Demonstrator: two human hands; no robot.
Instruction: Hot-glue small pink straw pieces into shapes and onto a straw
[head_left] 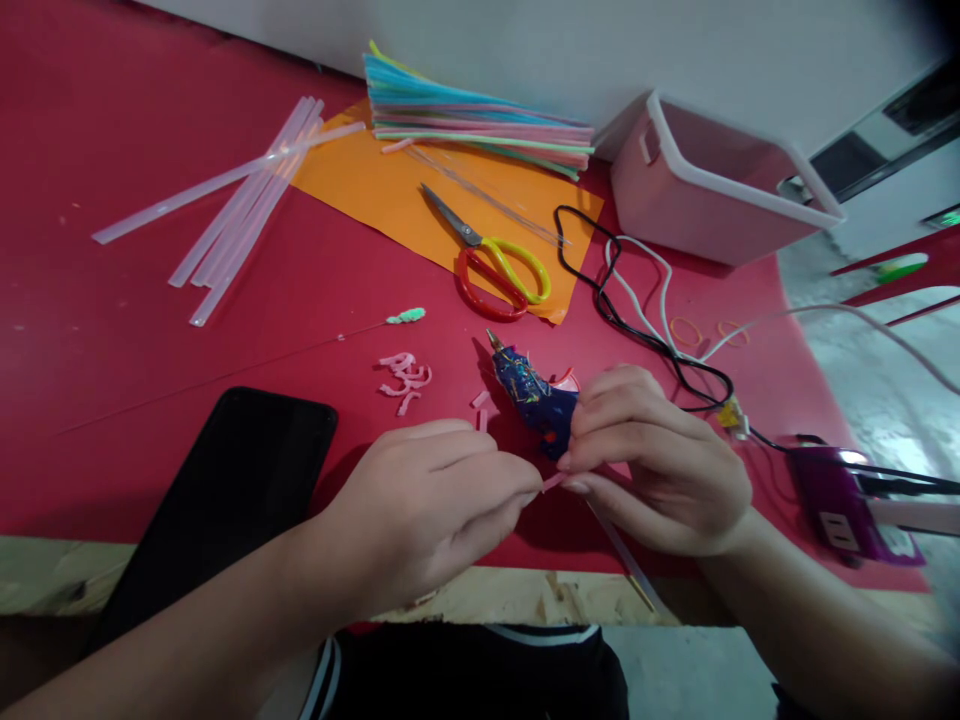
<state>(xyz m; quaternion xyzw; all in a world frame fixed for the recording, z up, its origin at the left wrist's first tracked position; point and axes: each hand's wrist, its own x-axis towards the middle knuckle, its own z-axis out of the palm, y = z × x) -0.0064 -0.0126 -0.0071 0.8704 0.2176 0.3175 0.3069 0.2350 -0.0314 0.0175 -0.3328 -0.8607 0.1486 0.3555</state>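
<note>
Pinching a short pink strip [553, 482] between left hand [442, 500] and right hand [664, 460]; clenched grip on both sides, fingertips only. Holding it low over near part of red counter [90, 330], just below blue glue gun [529, 390]. Can't tell about contact between right hand and glue gun; overlapping from this angle. Seeing thin pale stick [622, 555] run from beneath right hand past counter edge. Also seeing pink bits [482, 418] just above left hand, curly pink scraps [405, 378] farther left, then green-tipped wire [406, 316]. Logging black phone [232, 480] partly under left forearm. Farther back, seeing scissors [477, 240] on orange sheet [360, 185], plus fuzzy stems [472, 115], clear sticks [264, 185] and pink bin [675, 210].
</note>
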